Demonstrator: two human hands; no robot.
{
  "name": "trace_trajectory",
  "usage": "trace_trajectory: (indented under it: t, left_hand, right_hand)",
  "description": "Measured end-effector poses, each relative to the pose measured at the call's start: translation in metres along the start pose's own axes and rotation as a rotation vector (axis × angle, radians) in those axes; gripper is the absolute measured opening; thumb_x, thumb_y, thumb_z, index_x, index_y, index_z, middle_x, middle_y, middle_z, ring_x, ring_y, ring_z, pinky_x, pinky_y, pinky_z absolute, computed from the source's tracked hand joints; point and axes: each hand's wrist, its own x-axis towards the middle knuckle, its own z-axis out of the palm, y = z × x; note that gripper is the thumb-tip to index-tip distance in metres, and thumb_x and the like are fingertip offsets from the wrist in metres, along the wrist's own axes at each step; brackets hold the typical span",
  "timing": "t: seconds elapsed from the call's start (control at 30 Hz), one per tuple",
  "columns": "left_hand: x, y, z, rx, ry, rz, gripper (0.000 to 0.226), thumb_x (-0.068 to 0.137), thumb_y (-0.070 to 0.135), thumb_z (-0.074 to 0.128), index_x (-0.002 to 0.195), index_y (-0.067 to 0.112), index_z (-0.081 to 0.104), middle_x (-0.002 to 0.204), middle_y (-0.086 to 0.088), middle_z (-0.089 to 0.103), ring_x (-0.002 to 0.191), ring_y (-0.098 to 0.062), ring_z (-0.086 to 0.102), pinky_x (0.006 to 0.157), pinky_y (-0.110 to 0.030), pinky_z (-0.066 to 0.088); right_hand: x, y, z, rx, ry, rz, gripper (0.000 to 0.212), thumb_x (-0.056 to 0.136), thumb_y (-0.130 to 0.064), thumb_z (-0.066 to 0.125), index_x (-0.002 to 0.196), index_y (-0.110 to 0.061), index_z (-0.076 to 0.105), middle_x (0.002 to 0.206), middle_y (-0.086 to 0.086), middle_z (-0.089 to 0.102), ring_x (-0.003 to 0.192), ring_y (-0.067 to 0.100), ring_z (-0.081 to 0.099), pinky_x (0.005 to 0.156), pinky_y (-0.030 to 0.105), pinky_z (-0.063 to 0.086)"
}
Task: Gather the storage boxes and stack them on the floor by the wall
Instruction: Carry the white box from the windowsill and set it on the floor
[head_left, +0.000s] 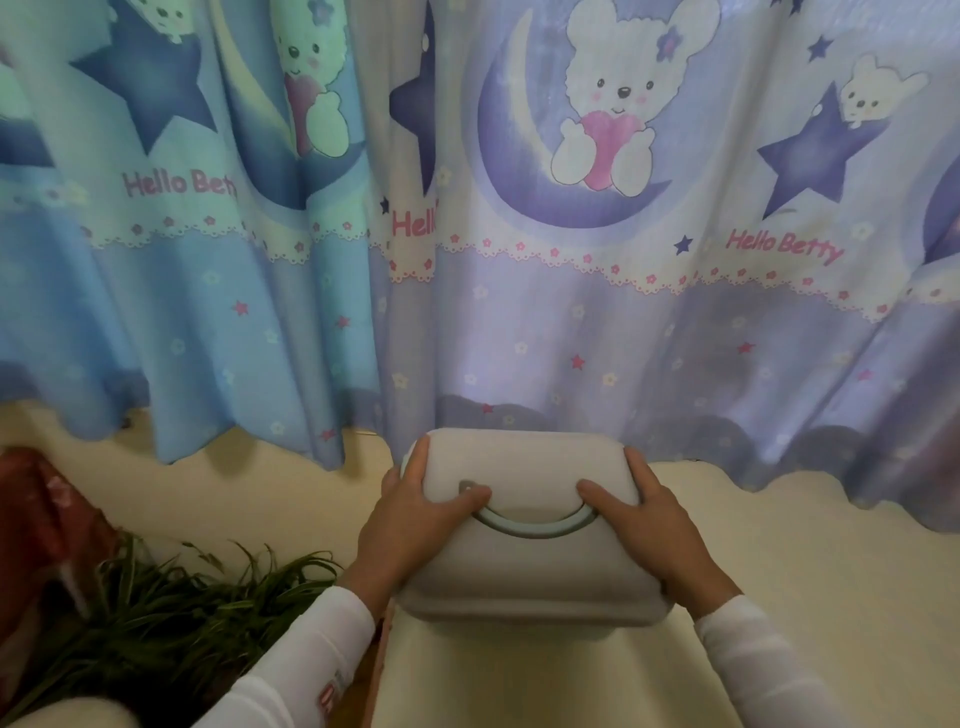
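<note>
A pale grey storage box (530, 561) with rounded corners and a light blue curved handle (535, 522) on its lid is in the lower middle of the head view. My left hand (415, 519) grips its left side, thumb on the lid near the handle's left end. On the right side my right hand (649, 525) holds it the same way, thumb at the handle's right end. The box sits on top of a larger pale box (540, 680) below it, whose pinkish left edge shows. Both sleeves are white.
A blue and purple curtain (519, 260) with bears, moons and stars hangs just behind the boxes, down to the cream floor (810, 561). A green grass-like plant (171, 613) and a red object (36, 519) lie at the lower left.
</note>
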Motion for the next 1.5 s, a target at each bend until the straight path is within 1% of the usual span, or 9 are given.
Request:
trace_trajectory:
  t: [0.13, 0.3, 0.6, 0.73, 0.87, 1.0, 1.17, 1.3, 1.5]
  left_hand:
    - [-0.016, -0.009, -0.024, -0.090, 0.079, -0.023, 0.102, 0.059, 0.078, 0.064, 0.147, 0.046, 0.024, 0.141, -0.004, 0.045, 0.117, -0.027, 0.054, 0.097, -0.048, 0.049]
    - [-0.042, -0.017, -0.050, -0.106, 0.211, -0.086, 0.108, 0.055, 0.077, 0.066, 0.149, 0.045, 0.025, 0.144, -0.007, 0.048, 0.123, -0.028, 0.054, 0.104, -0.047, 0.045]
    - [-0.109, -0.030, -0.073, -0.072, 0.449, -0.284, 0.120, 0.049, 0.081, 0.064, 0.152, 0.044, 0.016, 0.158, 0.000, 0.029, 0.138, -0.024, 0.041, 0.111, -0.045, 0.037]
    - [-0.149, -0.046, -0.087, -0.112, 0.522, -0.298, 0.108, 0.055, 0.076, 0.070, 0.149, 0.043, 0.029, 0.151, -0.001, 0.042, 0.128, -0.024, 0.052, 0.105, -0.047, 0.044]
    - [-0.191, -0.061, -0.101, -0.071, 0.623, -0.386, 0.113, 0.056, 0.079, 0.065, 0.152, 0.045, 0.017, 0.154, 0.002, 0.037, 0.131, -0.022, 0.048, 0.105, -0.046, 0.043]
    - [-0.242, -0.082, -0.120, -0.059, 0.717, -0.472, 0.114, 0.057, 0.084, 0.059, 0.153, 0.043, 0.012, 0.155, 0.002, 0.034, 0.133, -0.023, 0.045, 0.106, -0.047, 0.042]
    - [-0.311, -0.109, -0.149, -0.055, 0.845, -0.545, 0.103, 0.065, 0.081, 0.054, 0.153, 0.041, 0.017, 0.156, 0.000, 0.035, 0.136, -0.024, 0.042, 0.108, -0.049, 0.039]
    - [-0.380, -0.134, -0.183, -0.108, 0.914, -0.628, 0.106, 0.062, 0.080, 0.053, 0.153, 0.042, 0.013, 0.157, -0.001, 0.030, 0.137, -0.027, 0.038, 0.109, -0.050, 0.037]
    - [-0.497, -0.175, -0.239, -0.183, 1.069, -0.679, 0.100, 0.065, 0.074, 0.059, 0.151, 0.046, 0.017, 0.153, 0.001, 0.037, 0.131, -0.028, 0.047, 0.105, -0.051, 0.042]
  right_hand:
    - [0.008, -0.018, 0.020, -0.017, -0.089, -0.062, 0.097, 0.068, -0.080, 0.050, 0.150, -0.041, 0.015, 0.151, 0.005, 0.037, 0.128, 0.031, 0.044, 0.101, 0.048, 0.042]
    - [0.011, -0.037, 0.039, 0.036, -0.210, -0.164, 0.092, 0.070, -0.075, 0.057, 0.148, -0.042, 0.021, 0.148, 0.005, 0.041, 0.128, 0.030, 0.044, 0.104, 0.052, 0.039]
    - [0.000, -0.064, 0.072, 0.036, -0.421, -0.321, 0.097, 0.069, -0.078, 0.057, 0.150, -0.041, 0.018, 0.152, 0.004, 0.037, 0.132, 0.032, 0.041, 0.107, 0.047, 0.034]
    - [-0.017, -0.079, 0.100, 0.007, -0.538, -0.374, 0.103, 0.064, -0.083, 0.053, 0.150, -0.040, 0.019, 0.152, 0.003, 0.038, 0.132, 0.030, 0.043, 0.105, 0.044, 0.034]
    - [-0.045, -0.092, 0.128, 0.002, -0.611, -0.444, 0.095, 0.066, -0.079, 0.058, 0.147, -0.045, 0.022, 0.150, 0.000, 0.041, 0.133, 0.027, 0.042, 0.102, 0.040, 0.033]
    - [-0.084, -0.114, 0.158, -0.043, -0.717, -0.516, 0.099, 0.067, -0.080, 0.055, 0.150, -0.043, 0.017, 0.153, 0.001, 0.036, 0.134, 0.027, 0.040, 0.107, 0.043, 0.034]
    - [-0.145, -0.145, 0.199, -0.093, -0.793, -0.610, 0.092, 0.074, -0.076, 0.053, 0.150, -0.043, 0.015, 0.151, 0.004, 0.038, 0.131, 0.029, 0.043, 0.101, 0.042, 0.035]
    - [-0.215, -0.173, 0.237, -0.074, -0.869, -0.691, 0.088, 0.076, -0.073, 0.054, 0.150, -0.042, 0.019, 0.151, 0.003, 0.038, 0.132, 0.028, 0.041, 0.102, 0.043, 0.036]
    - [-0.339, -0.214, 0.297, -0.054, -1.012, -0.789, 0.079, 0.080, -0.071, 0.052, 0.148, -0.048, 0.018, 0.152, -0.001, 0.037, 0.131, 0.026, 0.043, 0.091, 0.038, 0.037]
